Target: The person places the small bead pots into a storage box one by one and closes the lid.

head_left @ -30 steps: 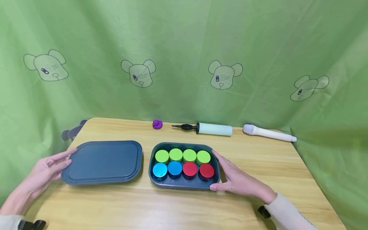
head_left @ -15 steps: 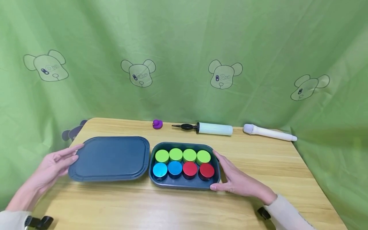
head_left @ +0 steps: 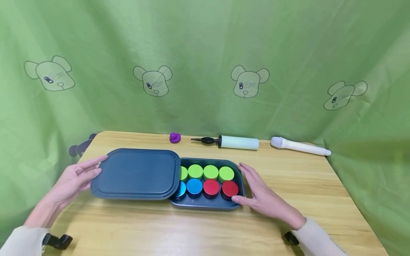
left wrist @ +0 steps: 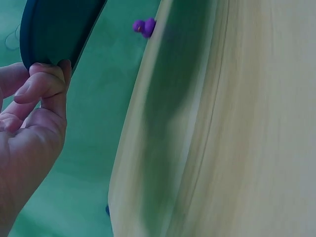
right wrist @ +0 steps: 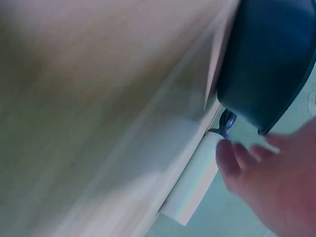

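Observation:
My left hand (head_left: pixel 72 181) pinches the left end of a dark blue lid (head_left: pixel 137 174) between thumb and fingers. The lid hangs level above the table, its right edge over the left end of a matching open box (head_left: pixel 205 205). Inside the box stand a back row of round green-topped containers (head_left: pixel 210 172) and a front row with blue tops (head_left: pixel 194 186) and red tops (head_left: pixel 211 187). The lid hides part of the leftmost ones. At the box's right end is my right hand (head_left: pixel 267 199), thumb and fingers spread apart beside the rim; contact is hard to tell.
Along the table's back edge lie a purple rubber duck (head_left: pixel 174 138), a hand pump (head_left: pixel 238 142) with a black nozzle, and a white microphone-shaped stick (head_left: pixel 301 146). A green curtain (head_left: pixel 201 42) hangs behind the wooden table (head_left: pixel 153 227).
My left hand has carried the lid rightward, from beside the box to partly over it. The right thumb has lifted from the box's front corner, and the right fingers have shifted slightly.

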Action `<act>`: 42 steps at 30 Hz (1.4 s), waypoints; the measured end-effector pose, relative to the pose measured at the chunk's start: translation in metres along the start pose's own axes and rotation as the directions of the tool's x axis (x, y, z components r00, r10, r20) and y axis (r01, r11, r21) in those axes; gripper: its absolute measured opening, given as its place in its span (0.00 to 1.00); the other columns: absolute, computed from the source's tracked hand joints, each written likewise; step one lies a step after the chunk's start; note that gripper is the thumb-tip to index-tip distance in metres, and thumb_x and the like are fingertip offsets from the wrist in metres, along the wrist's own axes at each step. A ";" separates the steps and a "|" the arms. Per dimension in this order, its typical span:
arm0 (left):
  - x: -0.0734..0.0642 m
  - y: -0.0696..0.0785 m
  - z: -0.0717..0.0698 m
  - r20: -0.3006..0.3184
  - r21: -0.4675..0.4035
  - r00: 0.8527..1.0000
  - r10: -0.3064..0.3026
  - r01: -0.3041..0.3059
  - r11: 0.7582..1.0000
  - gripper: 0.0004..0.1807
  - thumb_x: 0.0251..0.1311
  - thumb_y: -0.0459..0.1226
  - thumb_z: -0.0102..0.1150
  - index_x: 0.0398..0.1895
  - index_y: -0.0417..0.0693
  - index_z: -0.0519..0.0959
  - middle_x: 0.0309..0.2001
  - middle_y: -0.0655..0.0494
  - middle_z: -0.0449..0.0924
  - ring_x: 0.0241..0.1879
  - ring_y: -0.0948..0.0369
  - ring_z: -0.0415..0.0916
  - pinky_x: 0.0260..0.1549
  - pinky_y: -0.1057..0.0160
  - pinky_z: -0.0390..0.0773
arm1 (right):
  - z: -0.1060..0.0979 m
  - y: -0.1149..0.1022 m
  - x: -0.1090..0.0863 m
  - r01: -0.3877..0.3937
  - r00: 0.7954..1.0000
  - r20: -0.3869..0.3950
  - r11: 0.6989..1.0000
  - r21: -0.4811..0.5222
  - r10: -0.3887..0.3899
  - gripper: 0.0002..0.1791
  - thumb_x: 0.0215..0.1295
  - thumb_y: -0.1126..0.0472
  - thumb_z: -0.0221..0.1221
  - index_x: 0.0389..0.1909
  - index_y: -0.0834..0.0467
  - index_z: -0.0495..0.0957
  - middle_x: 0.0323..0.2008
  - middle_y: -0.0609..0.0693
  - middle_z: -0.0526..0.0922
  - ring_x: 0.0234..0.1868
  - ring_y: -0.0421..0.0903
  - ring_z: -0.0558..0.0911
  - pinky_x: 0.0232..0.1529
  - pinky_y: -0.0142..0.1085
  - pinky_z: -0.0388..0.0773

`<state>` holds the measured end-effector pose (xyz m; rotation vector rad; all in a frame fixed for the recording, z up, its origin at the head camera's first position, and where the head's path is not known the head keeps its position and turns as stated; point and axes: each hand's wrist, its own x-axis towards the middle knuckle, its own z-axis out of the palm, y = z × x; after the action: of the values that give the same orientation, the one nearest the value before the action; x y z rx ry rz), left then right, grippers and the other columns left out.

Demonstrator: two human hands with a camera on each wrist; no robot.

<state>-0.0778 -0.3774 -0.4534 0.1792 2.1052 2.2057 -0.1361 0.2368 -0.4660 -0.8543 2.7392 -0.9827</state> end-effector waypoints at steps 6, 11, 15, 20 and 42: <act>0.015 -0.007 0.018 0.029 -0.034 0.999 0.039 -0.038 0.999 0.27 0.81 0.24 0.54 0.79 0.49 0.76 0.48 0.60 0.77 0.19 0.56 0.43 0.19 0.53 0.42 | 0.006 -0.010 0.009 -0.021 0.990 -0.141 1.000 0.018 0.024 0.46 0.79 0.39 0.64 0.87 0.53 0.58 0.85 0.54 0.55 0.83 0.60 0.58 0.72 0.70 0.65; 0.024 -0.014 0.034 0.031 -0.065 0.999 0.028 -0.026 0.998 0.26 0.80 0.26 0.56 0.77 0.48 0.78 0.44 0.61 0.78 0.17 0.60 0.46 0.19 0.53 0.42 | 0.013 -0.023 0.020 0.023 0.972 -0.235 0.997 0.068 -0.007 0.35 0.83 0.46 0.61 0.83 0.53 0.65 0.81 0.51 0.66 0.80 0.55 0.65 0.73 0.65 0.68; 0.031 -0.015 0.051 0.008 -0.076 1.000 -0.006 0.006 0.997 0.26 0.79 0.28 0.60 0.77 0.49 0.79 0.44 0.62 0.79 0.16 0.70 0.56 0.20 0.54 0.44 | 0.018 -0.033 0.030 0.066 0.953 -0.302 0.990 0.127 -0.025 0.27 0.82 0.53 0.63 0.75 0.57 0.75 0.72 0.50 0.78 0.73 0.52 0.75 0.71 0.60 0.72; 0.039 -0.012 0.074 -0.025 -0.083 0.999 -0.030 0.028 0.996 0.26 0.78 0.29 0.62 0.77 0.51 0.79 0.45 0.62 0.79 0.18 0.72 0.61 0.17 0.62 0.51 | 0.024 -0.047 0.042 0.070 0.955 -0.297 0.963 0.260 0.011 0.24 0.82 0.55 0.64 0.73 0.55 0.77 0.63 0.51 0.85 0.62 0.47 0.83 0.66 0.55 0.78; 0.070 -0.012 0.144 -0.008 -0.156 0.999 0.031 -0.032 0.987 0.29 0.78 0.26 0.59 0.80 0.32 0.69 0.42 0.56 0.83 0.20 0.69 0.66 0.17 0.73 0.63 | 0.020 -0.049 0.042 0.079 0.929 -0.340 0.824 0.561 0.143 0.24 0.79 0.71 0.59 0.73 0.62 0.78 0.46 0.61 0.82 0.45 0.44 0.81 0.48 0.27 0.78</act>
<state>-0.1268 -0.2241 -0.4571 0.1963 1.9340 2.3795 -0.1426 0.1719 -0.4477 -0.5484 2.4453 -1.9898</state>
